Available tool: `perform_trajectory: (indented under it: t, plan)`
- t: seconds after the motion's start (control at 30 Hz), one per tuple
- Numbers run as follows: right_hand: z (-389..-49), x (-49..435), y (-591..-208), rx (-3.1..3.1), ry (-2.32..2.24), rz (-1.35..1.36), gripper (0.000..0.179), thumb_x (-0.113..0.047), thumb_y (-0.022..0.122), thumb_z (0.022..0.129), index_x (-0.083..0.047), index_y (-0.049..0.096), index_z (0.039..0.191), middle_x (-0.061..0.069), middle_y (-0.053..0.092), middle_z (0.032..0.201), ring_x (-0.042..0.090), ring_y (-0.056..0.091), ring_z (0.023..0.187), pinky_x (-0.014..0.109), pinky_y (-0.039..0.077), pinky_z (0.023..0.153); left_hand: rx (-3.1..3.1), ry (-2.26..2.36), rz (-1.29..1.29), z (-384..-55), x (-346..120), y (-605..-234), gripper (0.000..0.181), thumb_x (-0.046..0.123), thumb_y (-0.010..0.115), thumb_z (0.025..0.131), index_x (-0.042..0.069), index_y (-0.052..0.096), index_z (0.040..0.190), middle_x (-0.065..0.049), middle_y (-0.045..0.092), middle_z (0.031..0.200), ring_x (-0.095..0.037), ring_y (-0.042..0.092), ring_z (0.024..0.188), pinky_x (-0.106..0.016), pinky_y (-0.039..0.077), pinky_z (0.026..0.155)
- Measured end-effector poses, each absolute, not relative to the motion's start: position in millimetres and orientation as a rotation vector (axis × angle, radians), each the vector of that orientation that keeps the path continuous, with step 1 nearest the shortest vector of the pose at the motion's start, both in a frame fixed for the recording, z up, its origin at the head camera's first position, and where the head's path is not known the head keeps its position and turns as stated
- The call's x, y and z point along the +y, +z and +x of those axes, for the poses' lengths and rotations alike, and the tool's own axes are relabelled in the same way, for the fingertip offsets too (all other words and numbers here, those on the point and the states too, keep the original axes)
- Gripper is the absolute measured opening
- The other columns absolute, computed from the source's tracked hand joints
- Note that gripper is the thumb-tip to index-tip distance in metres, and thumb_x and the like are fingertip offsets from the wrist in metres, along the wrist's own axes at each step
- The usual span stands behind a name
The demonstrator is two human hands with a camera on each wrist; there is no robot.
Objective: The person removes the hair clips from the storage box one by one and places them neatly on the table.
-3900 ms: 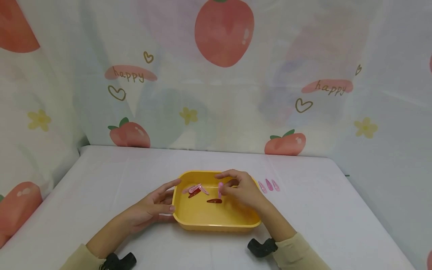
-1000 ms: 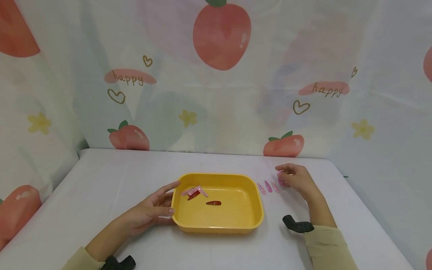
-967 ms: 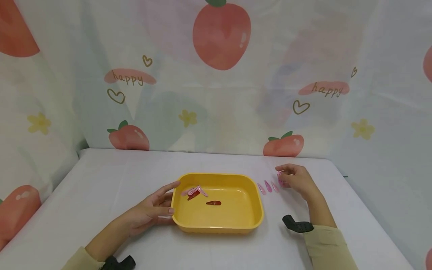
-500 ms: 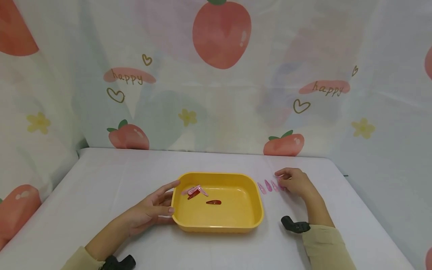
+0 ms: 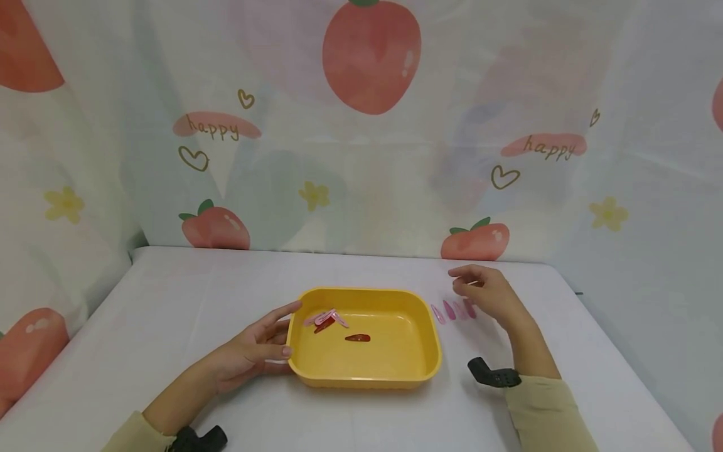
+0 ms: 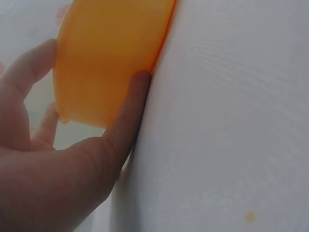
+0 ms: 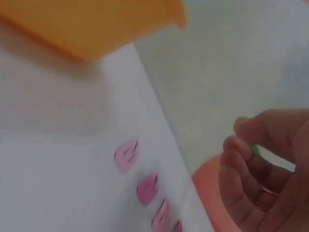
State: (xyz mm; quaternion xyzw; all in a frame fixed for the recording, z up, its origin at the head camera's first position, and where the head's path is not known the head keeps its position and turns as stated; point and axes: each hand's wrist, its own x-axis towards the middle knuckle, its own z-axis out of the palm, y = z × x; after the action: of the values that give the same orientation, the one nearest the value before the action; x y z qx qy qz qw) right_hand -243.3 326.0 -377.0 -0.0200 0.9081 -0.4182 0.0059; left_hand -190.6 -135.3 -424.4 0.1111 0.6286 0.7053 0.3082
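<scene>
My left hand [image 5: 248,351] rests its thumb and fingertips against the left side of a yellow tray [image 5: 364,384]; in the left wrist view, extended fingers [image 6: 126,108] touch the outer wall. Inside the tray, pink snap hair clips [image 5: 326,317] overlap a red hair clip [image 5: 324,326], and a dark red hair clip [image 5: 358,338] lies apart near the middle. Right of the tray, several pink hair clips form a row, from a pale one [image 5: 438,314] to a darker one [image 5: 469,308]. Above the row's far end hovers my right hand [image 5: 490,295], fingers loosely bent, holding nothing.
A white cloth [image 5: 226,289] covers the table. Behind it hangs a curtain [image 5: 373,163] printed with fruit, hearts and flowers. Black devices are strapped to both wrists, the right one [image 5: 494,375] over the table.
My right hand took a pink hair clip from the tray, set it at the right end of the row, let go and lifted away. The left hand has stayed at the tray.
</scene>
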Motion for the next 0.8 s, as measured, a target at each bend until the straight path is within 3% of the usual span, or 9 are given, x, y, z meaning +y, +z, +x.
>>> perform_trajectory:
  t: [0.3,0.57,0.8]
  plan:
    - [-236,286,-359,2.428,-1.762,-0.366,0.037,-0.019,0.065,0.097,-0.001,0.06,0.129,0.013,0.063,0.112,0.024,0.064,0.098,0.032,0.06,0.084,1.653,1.864,0.304,-190,-136,-425,0.081,0.008,0.067,0.094,0.028,0.023,0.159,-0.021,0.018,0.162,-0.033,0.051,0.13,-0.05,0.052,0.099]
    - [-229,240,-365,2.319,-1.733,-0.357,0.034,-0.018,0.067,0.096,-0.003,0.062,0.126,0.029,0.059,0.119,0.037,0.06,0.102,0.034,0.06,0.084,1.65,1.865,0.282,-192,-136,-427,0.081,0.008,0.067,0.094,0.03,0.024,0.159,-0.018,0.02,0.162,-0.032,0.051,0.129,-0.05,0.052,0.099]
    - [-223,202,-377,2.208,-1.717,-0.423,0.04,-0.015,0.066,0.096,0.003,0.059,0.13,0.03,0.058,0.12,0.043,0.059,0.106,0.034,0.06,0.085,1.651,1.868,0.314,-191,-136,-424,0.08,0.008,0.067,0.094,0.028,0.024,0.159,-0.021,0.018,0.162,-0.033,0.05,0.13,-0.051,0.052,0.099]
